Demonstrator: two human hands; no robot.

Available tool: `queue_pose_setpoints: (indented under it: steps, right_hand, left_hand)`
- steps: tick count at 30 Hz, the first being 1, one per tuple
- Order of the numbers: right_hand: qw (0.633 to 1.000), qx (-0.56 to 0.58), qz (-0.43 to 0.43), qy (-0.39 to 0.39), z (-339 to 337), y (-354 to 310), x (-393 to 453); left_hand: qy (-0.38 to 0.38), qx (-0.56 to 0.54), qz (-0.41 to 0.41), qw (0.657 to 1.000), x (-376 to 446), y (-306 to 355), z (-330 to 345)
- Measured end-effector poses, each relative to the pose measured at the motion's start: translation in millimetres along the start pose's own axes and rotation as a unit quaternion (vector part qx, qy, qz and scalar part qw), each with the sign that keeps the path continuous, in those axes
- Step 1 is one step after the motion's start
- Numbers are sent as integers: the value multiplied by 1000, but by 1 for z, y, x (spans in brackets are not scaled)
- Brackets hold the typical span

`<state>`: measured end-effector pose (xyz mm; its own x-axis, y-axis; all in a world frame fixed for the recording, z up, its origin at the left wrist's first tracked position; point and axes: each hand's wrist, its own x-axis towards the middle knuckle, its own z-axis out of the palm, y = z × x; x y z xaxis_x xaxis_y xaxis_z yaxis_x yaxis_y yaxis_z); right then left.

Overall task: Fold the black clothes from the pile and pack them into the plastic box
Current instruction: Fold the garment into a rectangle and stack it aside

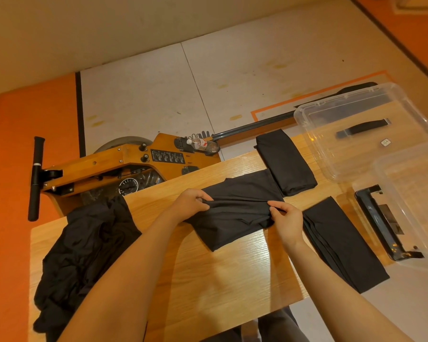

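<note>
Left grip: the left hand pinches a raised crease of the garment, fingers curled round the cloth.
Right grip: the right hand pinches the same crease at its other end, thumb and fingers closed on the fabric.
Why held so: with both pinches on one line, the cloth between them looks drawn taut, probably to carry that edge over as the next fold.
Garment: lies half-folded on the desk, spread between and just beyond the two grips.
Pile: unfolded black clothes lie heaped beyond the left grip, spilling over the desk edge.
Folded pieces: one bundle sits beyond the right grip; a second lies just outside it, close for packing.
Box: the clear plastic box stands farther past the right grip, open and with no clothes inside yet; its lid sits nearer.
Writing: a bottle on the rowing machine carries a label, and the machine bears a black panel; both are too small to read.
</note>
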<state>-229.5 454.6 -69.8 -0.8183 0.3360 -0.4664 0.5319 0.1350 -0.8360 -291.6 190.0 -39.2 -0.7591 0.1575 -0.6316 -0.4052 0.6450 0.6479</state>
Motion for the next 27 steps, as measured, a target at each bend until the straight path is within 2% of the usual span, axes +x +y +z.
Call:
queue_pose_setpoints:
  steps: [10, 17, 27]
  right_hand:
    - [999, -8, 10, -46, -5, -2, -1]
    - [999, -10, -8, -44, -9, -11, 2]
    - [997, 30, -62, -35, -3, -88, 4]
  left_hand:
    - [46, 5, 4, 999, 2, 0, 1]
    - [104, -71, 8, 992, -1, 6, -3]
    - [176, -77, 52, 980, -32, 47, -45]
